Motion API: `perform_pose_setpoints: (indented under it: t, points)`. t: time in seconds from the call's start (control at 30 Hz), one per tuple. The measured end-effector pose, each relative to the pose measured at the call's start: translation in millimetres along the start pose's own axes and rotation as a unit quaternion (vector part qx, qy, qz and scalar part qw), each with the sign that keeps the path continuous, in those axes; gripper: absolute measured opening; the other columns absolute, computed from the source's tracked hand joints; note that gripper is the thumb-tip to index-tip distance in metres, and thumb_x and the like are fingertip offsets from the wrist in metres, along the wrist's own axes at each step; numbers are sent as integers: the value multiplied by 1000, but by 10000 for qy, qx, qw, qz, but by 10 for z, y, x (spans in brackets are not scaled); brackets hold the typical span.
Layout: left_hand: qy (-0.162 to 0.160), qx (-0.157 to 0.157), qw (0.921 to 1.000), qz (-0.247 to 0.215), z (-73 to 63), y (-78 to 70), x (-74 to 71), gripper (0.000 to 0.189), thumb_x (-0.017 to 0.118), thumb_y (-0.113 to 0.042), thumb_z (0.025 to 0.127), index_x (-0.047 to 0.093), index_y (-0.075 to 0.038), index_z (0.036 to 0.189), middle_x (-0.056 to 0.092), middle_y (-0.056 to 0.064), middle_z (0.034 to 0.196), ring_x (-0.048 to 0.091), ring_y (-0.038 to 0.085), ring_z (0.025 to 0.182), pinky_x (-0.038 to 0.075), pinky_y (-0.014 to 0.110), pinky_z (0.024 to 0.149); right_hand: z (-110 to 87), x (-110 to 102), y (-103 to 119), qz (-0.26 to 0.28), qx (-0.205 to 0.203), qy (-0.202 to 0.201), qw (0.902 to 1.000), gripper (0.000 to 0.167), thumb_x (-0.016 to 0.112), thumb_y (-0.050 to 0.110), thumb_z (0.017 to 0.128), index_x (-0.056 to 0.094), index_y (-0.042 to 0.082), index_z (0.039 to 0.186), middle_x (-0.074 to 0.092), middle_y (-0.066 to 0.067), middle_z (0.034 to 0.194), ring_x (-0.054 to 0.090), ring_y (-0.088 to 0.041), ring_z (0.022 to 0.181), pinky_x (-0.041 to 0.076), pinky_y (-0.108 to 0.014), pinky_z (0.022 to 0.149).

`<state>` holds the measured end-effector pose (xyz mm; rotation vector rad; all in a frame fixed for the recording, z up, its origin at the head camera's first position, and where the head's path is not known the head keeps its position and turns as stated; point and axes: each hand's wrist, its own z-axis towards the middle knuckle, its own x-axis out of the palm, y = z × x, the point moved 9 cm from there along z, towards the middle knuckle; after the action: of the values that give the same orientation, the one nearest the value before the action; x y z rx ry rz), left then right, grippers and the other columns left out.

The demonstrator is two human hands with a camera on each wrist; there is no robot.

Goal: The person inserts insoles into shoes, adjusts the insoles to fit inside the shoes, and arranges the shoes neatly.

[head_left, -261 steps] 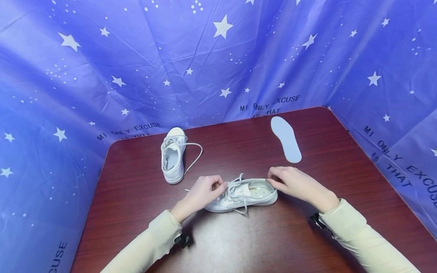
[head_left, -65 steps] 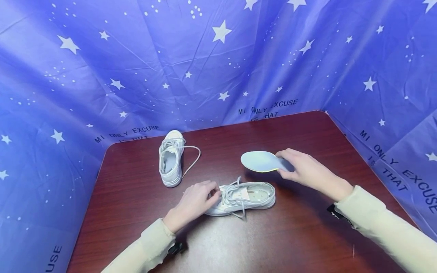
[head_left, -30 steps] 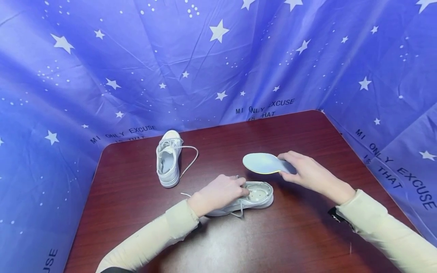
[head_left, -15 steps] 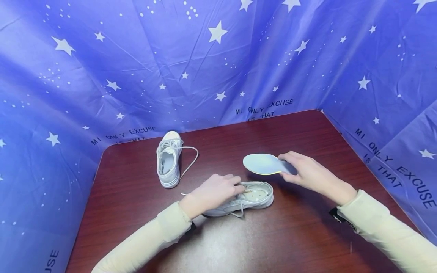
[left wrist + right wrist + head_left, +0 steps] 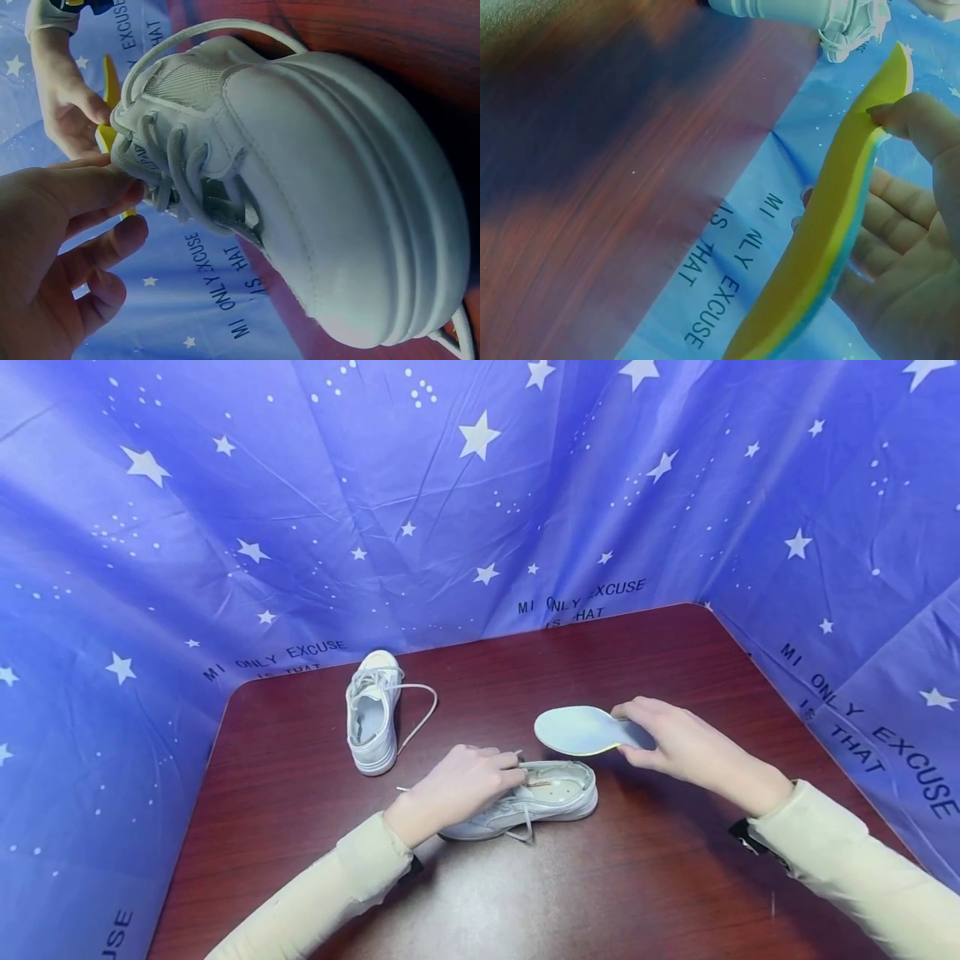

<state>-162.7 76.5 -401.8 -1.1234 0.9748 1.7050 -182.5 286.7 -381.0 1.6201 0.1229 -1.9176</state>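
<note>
A white sneaker (image 5: 558, 806) lies lengthwise on the table, toe to the left and opening to the right. My left hand (image 5: 461, 785) is over its laces; in the left wrist view, thumb and forefinger pinch the shoe's tongue (image 5: 139, 152), the other fingers loosely bent. Just above and behind the heel opening, my right hand (image 5: 693, 752) holds an insole (image 5: 573, 731) by one end, light side up, clear of the shoe. The right wrist view shows the insole's yellow underside (image 5: 829, 202) gripped between thumb and fingers.
Another white sneaker (image 5: 371, 718) stands at the back left, toe away from me, one lace looping onto the table to its right. Blue star-printed cloth (image 5: 420, 477) hangs behind and beside the dark red wooden table (image 5: 480, 685).
The insole, earlier lying at the back right, is now in my right hand near the shoe. My left hand went from the toe to the tongue, then drew slightly back left.
</note>
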Motion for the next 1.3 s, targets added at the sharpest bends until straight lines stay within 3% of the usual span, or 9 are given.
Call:
perform_pose_setpoints:
  t: [0.23, 0.53, 0.8, 1.0, 1.3]
  points:
    - [-196, 66, 9998, 43, -16, -7, -23, 15, 71, -10, 92, 65, -22, 85, 59, -8, 83, 65, 12, 73, 47, 28, 54, -27, -35, 106, -44, -507, -100, 9987, 37, 83, 7, 77, 69, 9, 111, 63, 5, 96, 55, -11, 82, 52, -33, 70]
    - [-331, 121, 9994, 0, -34, -1, -11, 13, 70, -9, 92, 66, -21, 87, 62, -8, 84, 66, 12, 73, 48, 28, 55, -49, -56, 191, -100, -707, 116, 9974, 35, 84, 6, 74, 69, 15, 105, 55, 12, 86, 46, -5, 79, 46, -27, 65]
    - [-362, 79, 9991, -208, -45, 16, -1, 14, 69, -8, 91, 67, -21, 90, 65, -7, 88, 67, 13, 75, 49, 29, 54, -47, 9, 255, -90, -1161, 294, 9928, 48, 85, 4, 72, 72, 9, 118, 68, 8, 102, 51, -7, 86, 49, -27, 70]
    - [-436, 85, 9989, -165, -31, 18, -34, 13, 69, -8, 91, 67, -21, 88, 66, -8, 89, 66, 13, 74, 48, 29, 54, -34, 24, 302, -182, -1472, 285, 9885, 46, 85, 6, 71, 69, 16, 113, 63, 11, 98, 49, -6, 86, 47, -28, 71]
    - [-415, 88, 9991, -11, -43, 15, -16, 12, 70, -11, 91, 66, -22, 87, 66, -9, 89, 66, 12, 73, 48, 28, 54, 17, 29, 403, -48, -1804, 277, 9832, 40, 82, 5, 71, 70, 16, 108, 63, 11, 94, 51, -7, 83, 49, -32, 70]
